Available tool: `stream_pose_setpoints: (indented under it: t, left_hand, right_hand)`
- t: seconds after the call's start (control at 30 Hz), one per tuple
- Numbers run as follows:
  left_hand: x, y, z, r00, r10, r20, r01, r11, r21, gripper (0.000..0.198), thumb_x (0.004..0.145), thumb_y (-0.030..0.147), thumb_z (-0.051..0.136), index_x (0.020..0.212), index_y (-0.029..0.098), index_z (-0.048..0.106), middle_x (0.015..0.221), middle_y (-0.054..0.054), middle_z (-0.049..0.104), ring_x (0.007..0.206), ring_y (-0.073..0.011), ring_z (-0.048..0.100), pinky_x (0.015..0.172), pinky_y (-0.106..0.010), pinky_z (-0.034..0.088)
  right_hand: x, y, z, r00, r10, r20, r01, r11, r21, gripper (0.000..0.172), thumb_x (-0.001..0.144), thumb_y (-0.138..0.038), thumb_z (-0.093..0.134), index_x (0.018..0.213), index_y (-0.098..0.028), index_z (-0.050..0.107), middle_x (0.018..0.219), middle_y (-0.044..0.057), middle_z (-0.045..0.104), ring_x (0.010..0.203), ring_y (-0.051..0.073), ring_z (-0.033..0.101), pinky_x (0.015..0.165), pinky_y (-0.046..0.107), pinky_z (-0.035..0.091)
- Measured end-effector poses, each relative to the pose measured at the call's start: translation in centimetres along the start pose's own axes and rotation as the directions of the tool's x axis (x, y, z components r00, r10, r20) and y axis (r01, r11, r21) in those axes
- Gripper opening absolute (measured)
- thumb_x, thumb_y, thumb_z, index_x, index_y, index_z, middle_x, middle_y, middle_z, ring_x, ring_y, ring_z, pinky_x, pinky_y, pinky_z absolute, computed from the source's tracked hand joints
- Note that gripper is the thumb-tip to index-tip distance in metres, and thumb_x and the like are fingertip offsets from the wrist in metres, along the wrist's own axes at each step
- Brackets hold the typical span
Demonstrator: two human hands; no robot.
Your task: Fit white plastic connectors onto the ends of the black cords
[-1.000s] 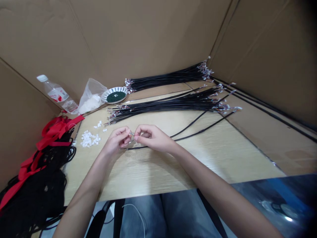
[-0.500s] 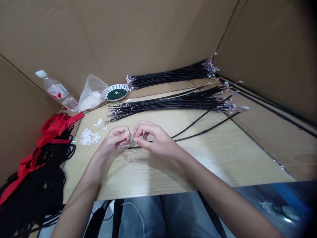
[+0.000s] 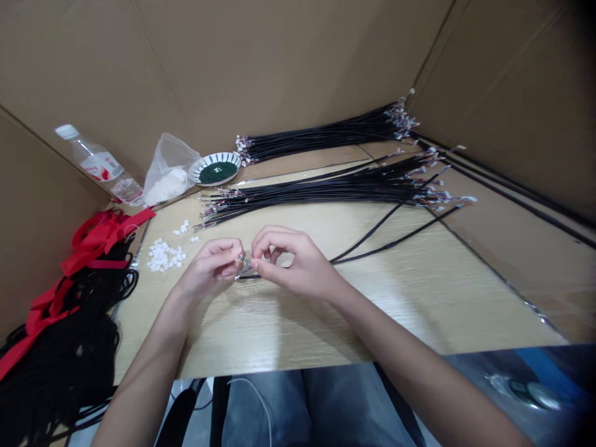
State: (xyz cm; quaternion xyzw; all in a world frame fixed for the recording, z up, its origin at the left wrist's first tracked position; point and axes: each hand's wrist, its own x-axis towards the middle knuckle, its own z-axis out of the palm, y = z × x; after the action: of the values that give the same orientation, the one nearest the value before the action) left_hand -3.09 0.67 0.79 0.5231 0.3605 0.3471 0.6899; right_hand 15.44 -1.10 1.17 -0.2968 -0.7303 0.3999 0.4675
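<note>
Two black cables slant away rightward; left fingers, right fingers pinch thin wires.

The person's left hand and right hand are bare, with slim fingers, and the slender forearms are uncovered as far as they show, narrowing smoothly to the wrists. Soft blue-grey trousers, perhaps denim, cover both thighs, their cloth faded unevenly into paler and darker patches, with a dark line between the two legs.
</note>
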Motion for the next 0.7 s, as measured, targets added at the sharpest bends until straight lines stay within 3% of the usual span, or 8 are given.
stream_pose_setpoints:
  t: [0.3, 0.53, 0.7]
  left_hand:
    - [0.15, 0.27, 0.57, 1.0, -0.002, -0.011, 0.002, 1.0, 0.022, 0.035, 0.073, 0.037, 0.066, 0.053, 0.013, 0.049, 0.042, 0.005, 0.033, 0.04, -0.0044, 0.024, 0.044, -0.021, 0.014]
    - [0.16, 0.2, 0.57, 1.0, -0.017, -0.006, 0.017, 1.0, 0.001, 0.034, 0.072, 0.038, 0.067, 0.055, 0.013, 0.051, 0.043, 0.005, 0.034, 0.039, -0.0039, 0.024, 0.042, -0.02, 0.014]
    - [0.18, 0.22, 0.53, 0.999, -0.025, -0.027, 0.025, 1.0, 0.009, 0.033, 0.072, 0.038, 0.067, 0.056, 0.012, 0.053, 0.043, 0.004, 0.036, 0.038, -0.0035, 0.024, 0.041, -0.02, 0.012]
  right_hand:
    - [0.25, -0.03, -0.09, 0.975, 0.196, 0.103, -0.211, 0.965, 0.158, 0.008, 0.077, -0.014, 0.058, 0.078, -0.015, 0.066, 0.09, 0.005, 0.063, 0.083, 0.015, 0.057, 0.068, 0.026, 0.046]
    - [0.52, 0.14, -0.42, 0.982, 0.127, 0.139, -0.164, 0.942, 0.295, 0.017, 0.08, -0.01, 0.051, 0.076, -0.015, 0.066, 0.089, 0.003, 0.061, 0.089, 0.015, 0.057, 0.08, 0.029, 0.045]
    - [0.28, 0.14, -0.42, 0.979, 0.078, 0.19, -0.121, 0.966, 0.228, 0.018, 0.085, -0.014, 0.051, 0.079, -0.016, 0.068, 0.093, 0.005, 0.055, 0.084, 0.013, 0.055, 0.067, 0.024, 0.046]
